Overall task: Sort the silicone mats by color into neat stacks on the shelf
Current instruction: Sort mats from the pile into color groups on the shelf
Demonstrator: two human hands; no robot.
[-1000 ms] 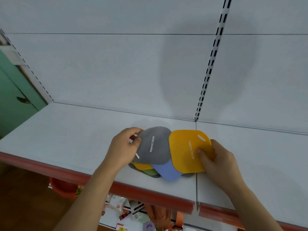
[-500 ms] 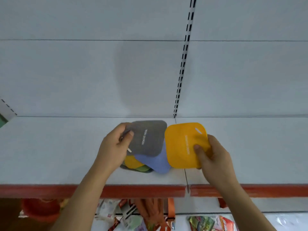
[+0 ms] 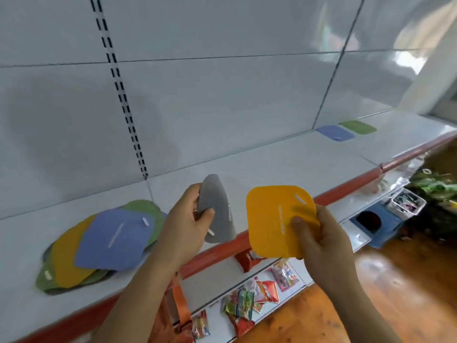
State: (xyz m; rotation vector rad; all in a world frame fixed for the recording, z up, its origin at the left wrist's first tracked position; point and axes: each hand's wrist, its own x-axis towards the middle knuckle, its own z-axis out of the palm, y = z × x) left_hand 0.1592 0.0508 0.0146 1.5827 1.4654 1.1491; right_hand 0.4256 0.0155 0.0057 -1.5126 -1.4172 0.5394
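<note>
Grey mat and orange mat are now off the mixed pile and in the air; a second ago both lay on it, each only pinned at an edge. Head view, only view: left hand grips the grey mat, thumb curled over its lower face, mat bowed and turned edge-on. Right hand pinches the orange mat, thumb on top, fingers beneath, held roughly flat over the shelf's red front lip. Camera has swung right since the earlier frame. The pile now sits at left, blue mat uppermost. Far right on the shelf, one blue mat and one green mat lie side by side. Judgement: two colours started, grey and orange stacks not yet begun; much of the pile unsorted.
</note>
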